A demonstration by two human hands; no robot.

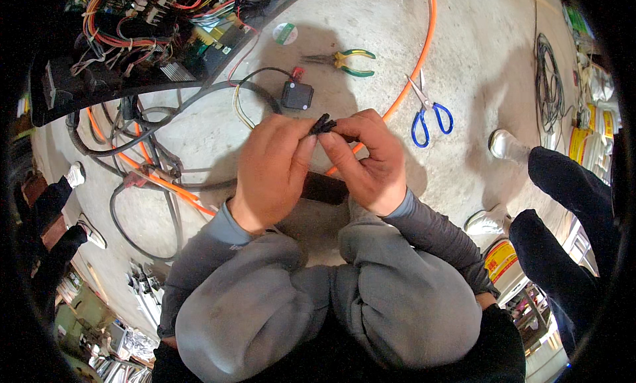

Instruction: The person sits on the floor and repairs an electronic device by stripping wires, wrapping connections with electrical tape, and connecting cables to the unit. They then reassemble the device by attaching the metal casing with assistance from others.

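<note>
My left hand [270, 164] and my right hand [371, 161] meet in front of my knees, thumbs and fingers pinched on a small black bundle [322, 125]. It looks like a bunched cable end or wrapped tape; its exact kind is unclear. A thick black cable [262, 91] runs behind my left hand, beside thin pale wires [240, 105]. Just beyond the fingers lies a black square box [297, 95] with a red piece [298, 73] at its top. Farther off are needle-nose pliers [341, 59] with green-yellow handles. Blue-handled scissors [425, 111] lie right of my right hand.
An open black panel [119, 91] with circuit boards and wiring fills the far left. An orange hose [424, 52] crosses the concrete floor; tangled cables [149, 151] lie at left. Other people's legs [563, 177] stand at right and left. A coiled cable [548, 85] lies far right.
</note>
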